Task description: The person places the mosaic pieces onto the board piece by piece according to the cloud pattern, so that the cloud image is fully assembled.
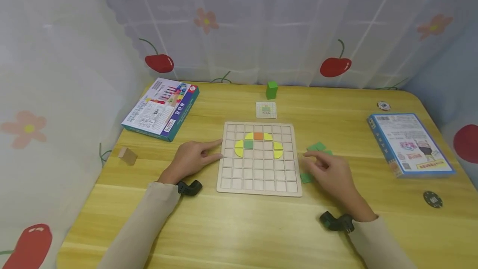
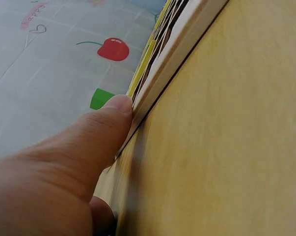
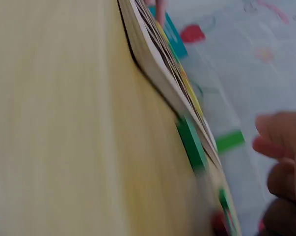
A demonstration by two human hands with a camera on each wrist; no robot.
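Observation:
A light wooden grid board [image 1: 259,186] lies on the table between both hands. It bears several yellow curved tiles [image 1: 239,148], one orange square tile [image 1: 258,136] and one green square tile [image 1: 248,144]. With thumb and index finger extended, my left hand [image 1: 190,157] touches the board's left edge; the left wrist view shows the thumb [image 2: 118,104] against that rim. At the board's right edge, my right hand [image 1: 332,173] hovers by loose green tiles [image 1: 317,146], fingers loosely bent. Nothing shows between its fingertips. A green tile [image 3: 191,142] lies beside the rim.
Behind the board lie a pattern card [image 1: 266,110] and a green block [image 1: 271,90]. A game box [image 1: 160,109] and a wooden block [image 1: 128,155] are on the left. Another box [image 1: 412,144] and two round chips [image 1: 432,199] are on the right.

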